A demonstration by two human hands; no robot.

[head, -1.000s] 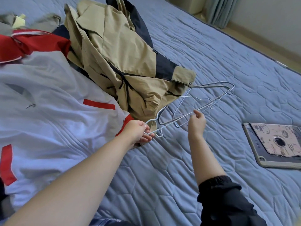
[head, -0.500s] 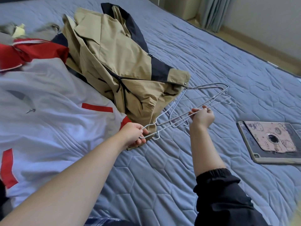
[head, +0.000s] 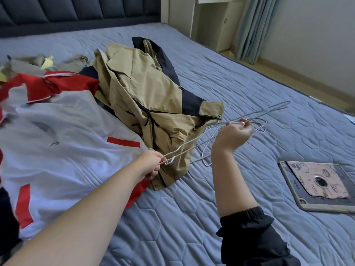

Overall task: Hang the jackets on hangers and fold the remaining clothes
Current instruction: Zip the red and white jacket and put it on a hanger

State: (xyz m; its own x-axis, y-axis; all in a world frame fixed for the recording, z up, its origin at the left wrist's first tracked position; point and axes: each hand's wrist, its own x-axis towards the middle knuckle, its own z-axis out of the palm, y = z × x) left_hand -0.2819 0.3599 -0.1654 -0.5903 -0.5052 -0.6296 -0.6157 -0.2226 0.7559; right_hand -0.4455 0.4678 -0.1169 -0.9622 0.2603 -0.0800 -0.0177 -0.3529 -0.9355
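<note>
Thin grey wire hangers (head: 272, 110) are lifted above the blue bed. My left hand (head: 151, 163) pinches one hanger's end at the lower left. My right hand (head: 233, 134) grips a wire near the middle of the bundle; a second hanger's corner (head: 206, 163) dips toward the quilt below it. A tan and black jacket (head: 151, 104) lies crumpled just behind the hangers. A white jacket with red stripes (head: 63, 150) is spread out at the left, partly under my left forearm.
A tablet in a patterned case (head: 318, 185) lies on the quilted bed cover (head: 182, 227) at the right. More clothes (head: 44, 62) are piled at the far left. A dark headboard, a cabinet and a curtain stand beyond the bed.
Both hands have raised the hangers off the bed. My right hand moved up and right and closed round a wire. The view has tilted up toward the headboard.
</note>
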